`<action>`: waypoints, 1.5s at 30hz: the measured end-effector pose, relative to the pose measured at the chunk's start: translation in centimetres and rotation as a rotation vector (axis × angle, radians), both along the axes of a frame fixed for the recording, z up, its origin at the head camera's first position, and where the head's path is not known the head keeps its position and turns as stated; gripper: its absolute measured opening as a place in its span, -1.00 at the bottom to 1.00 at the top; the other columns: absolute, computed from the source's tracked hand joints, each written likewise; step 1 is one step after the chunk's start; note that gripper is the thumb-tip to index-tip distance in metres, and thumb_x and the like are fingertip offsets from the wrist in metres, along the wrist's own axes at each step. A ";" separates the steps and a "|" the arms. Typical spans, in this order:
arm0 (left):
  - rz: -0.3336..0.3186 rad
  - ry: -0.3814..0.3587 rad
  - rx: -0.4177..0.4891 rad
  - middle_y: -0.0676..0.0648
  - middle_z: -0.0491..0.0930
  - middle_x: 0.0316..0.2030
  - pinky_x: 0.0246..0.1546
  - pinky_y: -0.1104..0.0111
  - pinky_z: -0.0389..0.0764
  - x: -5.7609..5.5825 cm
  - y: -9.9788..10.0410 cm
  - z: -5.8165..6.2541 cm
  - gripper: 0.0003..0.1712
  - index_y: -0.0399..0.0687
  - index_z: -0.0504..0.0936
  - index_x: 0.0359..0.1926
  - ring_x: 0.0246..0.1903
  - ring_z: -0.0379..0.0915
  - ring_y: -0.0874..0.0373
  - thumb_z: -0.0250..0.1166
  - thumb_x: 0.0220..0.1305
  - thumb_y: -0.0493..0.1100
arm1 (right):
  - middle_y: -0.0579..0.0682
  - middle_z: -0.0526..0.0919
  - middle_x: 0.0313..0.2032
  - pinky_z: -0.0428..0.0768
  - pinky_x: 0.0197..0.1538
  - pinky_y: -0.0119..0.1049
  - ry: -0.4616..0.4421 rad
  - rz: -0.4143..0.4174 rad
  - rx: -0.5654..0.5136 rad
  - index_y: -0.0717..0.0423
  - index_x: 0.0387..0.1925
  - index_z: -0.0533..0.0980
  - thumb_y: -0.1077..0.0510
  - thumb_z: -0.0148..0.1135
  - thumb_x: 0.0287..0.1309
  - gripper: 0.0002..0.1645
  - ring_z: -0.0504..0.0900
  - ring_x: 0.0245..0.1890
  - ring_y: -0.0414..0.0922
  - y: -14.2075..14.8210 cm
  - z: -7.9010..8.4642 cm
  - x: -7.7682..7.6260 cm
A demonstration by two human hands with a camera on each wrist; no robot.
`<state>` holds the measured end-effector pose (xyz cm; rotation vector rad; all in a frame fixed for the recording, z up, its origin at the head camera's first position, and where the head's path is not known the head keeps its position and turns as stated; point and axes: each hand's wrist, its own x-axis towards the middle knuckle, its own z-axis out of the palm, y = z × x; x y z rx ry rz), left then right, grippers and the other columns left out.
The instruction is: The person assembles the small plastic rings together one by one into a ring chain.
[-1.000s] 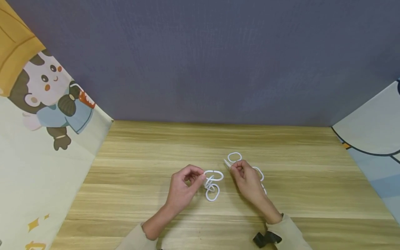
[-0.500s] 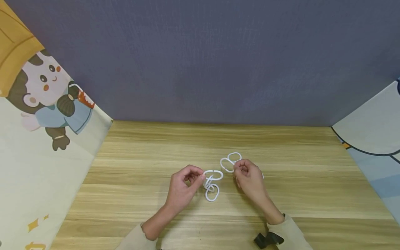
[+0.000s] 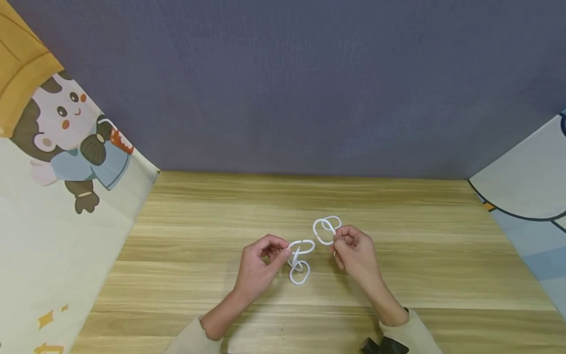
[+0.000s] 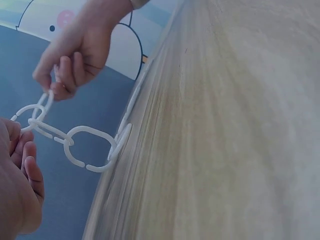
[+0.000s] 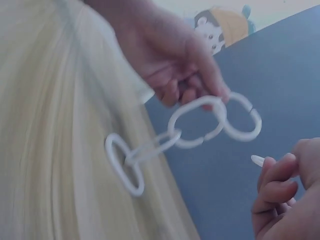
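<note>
My left hand [image 3: 261, 263] pinches the top link of a chain of white plastic links [image 3: 298, 284], ovals that each have a small gap. The links below it hang down toward the table, as the right wrist view shows. Close by on the right, my right hand [image 3: 357, 253] pinches a separate white link [image 3: 315, 230] between thumb and forefinger, and its oval points toward the chain. In the right wrist view, fingers cover most of that link [image 5: 257, 160]. The two hands are a short gap apart, just above the wooden table.
Another white link [image 3: 334, 217] lies on the wooden table [image 3: 212, 206] behind the right hand. A dark grey panel [image 3: 283, 98] rises at the table's back edge. Printed panels with cartoon figures stand on both sides.
The link in my right hand has turned from edge-on to showing its full oval. My right hand has shifted slightly right, covering links seen beside it earlier. The left hand stays nearly still.
</note>
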<state>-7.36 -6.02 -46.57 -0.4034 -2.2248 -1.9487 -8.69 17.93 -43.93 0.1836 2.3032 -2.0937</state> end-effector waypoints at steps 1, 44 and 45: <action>-0.002 0.000 -0.001 -0.08 0.73 -0.38 -0.39 0.50 0.56 0.0 0.0 0.0 -0.94 -0.25 0.79 -0.17 -0.41 0.52 0.29 0.51 0.37 -0.34 | 0.12 0.68 -0.51 0.32 -0.66 -0.46 0.001 -0.003 -0.015 0.38 -0.19 0.49 0.47 0.08 0.30 -0.91 0.39 -0.75 -0.23 -0.1 0.2 0.2; -0.016 0.054 -0.034 -0.02 0.76 -0.40 -0.43 0.47 0.59 0.0 0.0 -0.4 -0.92 -0.20 0.83 -0.20 -0.46 0.49 0.33 0.57 0.31 -0.33 | -0.12 0.73 -0.43 0.24 -0.65 -0.57 -0.219 0.230 -0.251 0.30 -0.07 0.52 0.32 0.07 0.51 -0.87 0.31 -0.69 -0.39 -1.1 1.0 1.9; -0.016 0.059 -0.031 -0.02 0.76 -0.41 -0.43 0.47 0.59 0.0 0.0 -0.4 -0.92 -0.20 0.83 -0.20 -0.46 0.49 0.33 0.57 0.32 -0.33 | -0.14 0.73 -0.43 0.24 -0.65 -0.58 -0.230 0.247 -0.279 0.27 -0.08 0.52 0.31 0.06 0.52 -0.88 0.31 -0.68 -0.41 -1.0 0.9 1.9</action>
